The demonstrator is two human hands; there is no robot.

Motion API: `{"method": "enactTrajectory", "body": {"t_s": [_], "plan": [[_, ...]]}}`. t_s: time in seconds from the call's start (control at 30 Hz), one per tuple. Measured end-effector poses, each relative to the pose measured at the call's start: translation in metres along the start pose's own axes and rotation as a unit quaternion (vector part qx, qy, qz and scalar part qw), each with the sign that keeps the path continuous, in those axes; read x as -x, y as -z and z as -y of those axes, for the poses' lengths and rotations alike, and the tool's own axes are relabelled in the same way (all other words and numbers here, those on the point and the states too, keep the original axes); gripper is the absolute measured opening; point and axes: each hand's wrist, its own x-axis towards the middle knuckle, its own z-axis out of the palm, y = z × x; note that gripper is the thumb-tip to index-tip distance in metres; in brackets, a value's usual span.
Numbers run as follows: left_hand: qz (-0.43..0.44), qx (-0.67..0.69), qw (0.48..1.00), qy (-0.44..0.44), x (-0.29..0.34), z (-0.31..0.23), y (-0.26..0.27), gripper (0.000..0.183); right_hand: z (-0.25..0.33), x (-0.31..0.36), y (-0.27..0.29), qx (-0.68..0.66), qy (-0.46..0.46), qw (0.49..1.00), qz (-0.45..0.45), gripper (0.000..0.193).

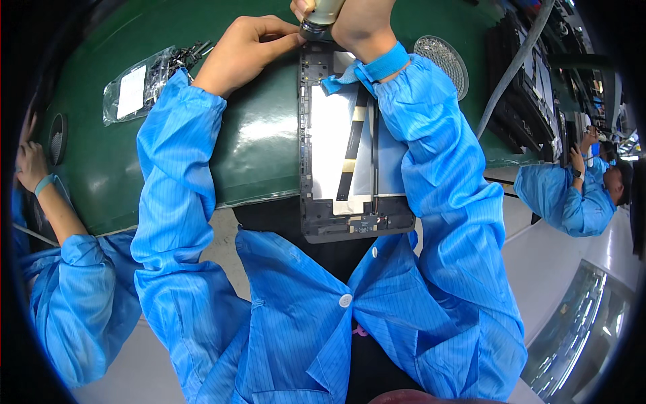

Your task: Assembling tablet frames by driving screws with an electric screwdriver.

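An opened tablet (307, 148) lies lengthwise at the table's edge, its inside facing up, with a silvery panel, a dark flat cable and a small circuit board at the near end. My right hand (360, 30) grips a pale electric screwdriver (326, 12) over the tablet's far left corner. The driver's dark nose points down there; its tip is hidden. My left hand (243, 48) is closed beside that corner, thumb and forefinger brought together against the driver's nose. Whatever they pinch is too small or hidden to make out. A blue wrist strap (387, 64) circles my right wrist.
Left on the green table (259, 158) lies a clear bag (134, 91) of small dark parts. A round dish of screws (444, 60) stands right of my wrist. Dark devices (521, 87) are stacked beyond a grey cable (515, 67). Co-workers (568, 198) sit on both sides.
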Motion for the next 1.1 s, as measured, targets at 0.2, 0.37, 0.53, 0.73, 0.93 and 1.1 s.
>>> {"method": "enactTrajectory", "body": {"t_s": [0.2,0.37,0.53,0.73,0.93,1.1], "plan": [[-0.003,0.001,1.0,0.019,0.0,-0.008,-0.001,0.024,-0.006,-0.006,0.004,0.059,0.022,0.998,0.019,0.098],[-0.011,0.003,1.0,-0.003,0.001,0.003,0.001,0.027,-0.011,0.003,0.001,0.08,0.003,0.996,0.029,0.093],[0.002,0.011,1.0,0.016,0.001,-0.001,0.0,0.027,-0.013,0.0,0.001,0.202,0.045,0.978,0.038,0.032],[-0.009,-0.022,0.999,0.024,0.0,0.009,-0.002,0.022,-0.01,0.003,-0.001,0.208,0.01,0.978,-0.001,0.014],[-0.013,-0.053,0.998,-0.012,-0.001,0.023,0.0,0.022,-0.014,0.002,-0.001,0.218,0.01,0.976,0.013,0.023],[-0.02,0.028,0.999,0.029,0.004,-0.022,0.0,0.018,-0.011,0.003,-0.001,0.226,0.008,0.974,-0.002,0.021]]}}
